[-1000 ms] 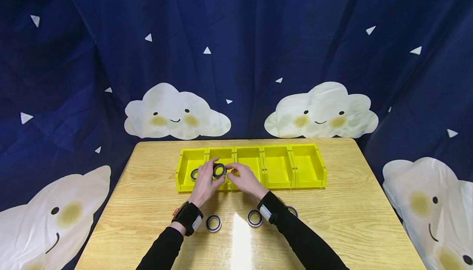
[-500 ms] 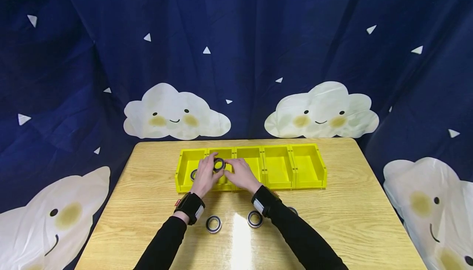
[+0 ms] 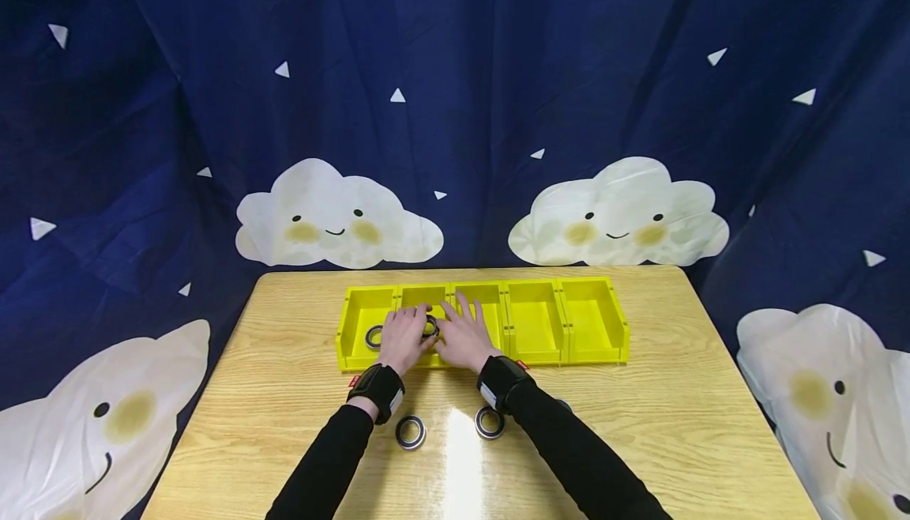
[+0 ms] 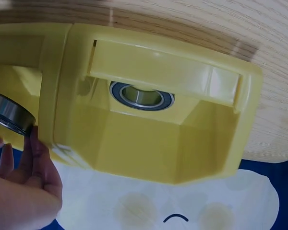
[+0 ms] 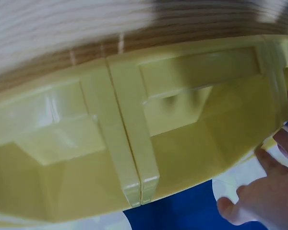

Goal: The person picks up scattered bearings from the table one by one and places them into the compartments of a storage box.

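Note:
A ball bearing (image 4: 10, 114), a dark-faced ring with a shiny metal outer band, is held tilted over the second bin from the left. My left hand (image 3: 405, 337) grips its left side, fingertips against the metal band in the left wrist view. From the other side my right hand (image 3: 465, 338) pinches the ring's edge between thumb and index finger, while its other fingers stretch over the third bin. Another bearing (image 4: 141, 97) lies in the leftmost bin (image 4: 153, 148), behind its front lip. Part of the held bearing is hidden behind the fingers.
Five joined yellow bins, several in a row (image 3: 536, 358), stand toward the back of the wooden table (image 3: 675, 425). Two bearings, a left one (image 3: 411, 432) and a right one (image 3: 490, 423), lie in front. A third (image 3: 565, 405) is mostly hidden by the right sleeve.
Both hands have turned palm-down over the second bin, and the held bearing has shifted slightly right and tilted. Some right-hand fingers have spread out. The bearings on the table have stayed put.

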A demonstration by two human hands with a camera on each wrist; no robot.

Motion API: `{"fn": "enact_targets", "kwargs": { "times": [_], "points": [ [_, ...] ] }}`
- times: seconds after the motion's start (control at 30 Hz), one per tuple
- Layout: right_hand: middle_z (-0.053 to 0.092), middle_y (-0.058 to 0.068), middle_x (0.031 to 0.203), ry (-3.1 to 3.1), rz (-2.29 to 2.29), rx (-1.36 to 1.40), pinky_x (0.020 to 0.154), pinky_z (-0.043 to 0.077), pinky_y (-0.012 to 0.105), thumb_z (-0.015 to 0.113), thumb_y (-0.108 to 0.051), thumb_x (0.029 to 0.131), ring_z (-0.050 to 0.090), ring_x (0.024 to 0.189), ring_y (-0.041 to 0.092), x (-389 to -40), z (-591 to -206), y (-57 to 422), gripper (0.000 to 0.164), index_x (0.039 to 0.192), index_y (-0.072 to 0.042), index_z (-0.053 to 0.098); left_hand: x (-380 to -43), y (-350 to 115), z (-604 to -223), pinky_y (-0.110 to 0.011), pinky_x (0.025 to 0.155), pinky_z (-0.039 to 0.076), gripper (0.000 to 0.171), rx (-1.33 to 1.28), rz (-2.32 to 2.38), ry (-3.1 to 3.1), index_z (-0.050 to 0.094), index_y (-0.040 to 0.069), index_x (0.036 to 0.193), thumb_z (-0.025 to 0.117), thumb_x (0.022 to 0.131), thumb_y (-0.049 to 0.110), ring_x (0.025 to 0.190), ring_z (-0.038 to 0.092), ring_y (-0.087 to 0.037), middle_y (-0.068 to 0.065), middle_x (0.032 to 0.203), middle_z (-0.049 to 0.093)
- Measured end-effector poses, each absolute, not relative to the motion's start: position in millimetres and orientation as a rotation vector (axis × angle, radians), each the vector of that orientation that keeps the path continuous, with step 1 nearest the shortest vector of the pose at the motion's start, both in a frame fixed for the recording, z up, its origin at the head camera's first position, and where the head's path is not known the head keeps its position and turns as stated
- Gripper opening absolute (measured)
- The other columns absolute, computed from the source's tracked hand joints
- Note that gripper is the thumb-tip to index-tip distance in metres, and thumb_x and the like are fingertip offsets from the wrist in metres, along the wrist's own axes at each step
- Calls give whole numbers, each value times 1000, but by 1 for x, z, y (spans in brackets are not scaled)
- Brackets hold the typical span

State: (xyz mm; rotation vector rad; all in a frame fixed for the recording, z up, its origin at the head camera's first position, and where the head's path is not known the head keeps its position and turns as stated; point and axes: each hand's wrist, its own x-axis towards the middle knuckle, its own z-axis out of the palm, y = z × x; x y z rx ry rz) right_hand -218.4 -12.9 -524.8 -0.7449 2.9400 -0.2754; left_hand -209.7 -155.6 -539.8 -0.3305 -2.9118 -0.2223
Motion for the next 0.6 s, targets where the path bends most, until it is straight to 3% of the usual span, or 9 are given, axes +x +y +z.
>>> {"fn": "enact_targets", "kwargs": {
  "times": [0.2,0.6],
  "points": [
    [22,4,162,2936,-50,-764,119,6,60,53,-40,94,1,152,32,-218,-527,-14,42,131,-21,62,-212,-150,-548,-41,90,42,56,-317,-95,-2907,61,14,122,80,76,40,104,60,-28,-7,106,72],
    [17,3,163,2919,-28,-749,120,3,58,58,-37,91,-2,152,29,-219,-529,-17,41,127,-19,64,-219,-151,-560,-40,92,35,61,-212,-27,-3003,60,14,126,80,75,41,104,51,-26,-2,103,73]
  ]
}}
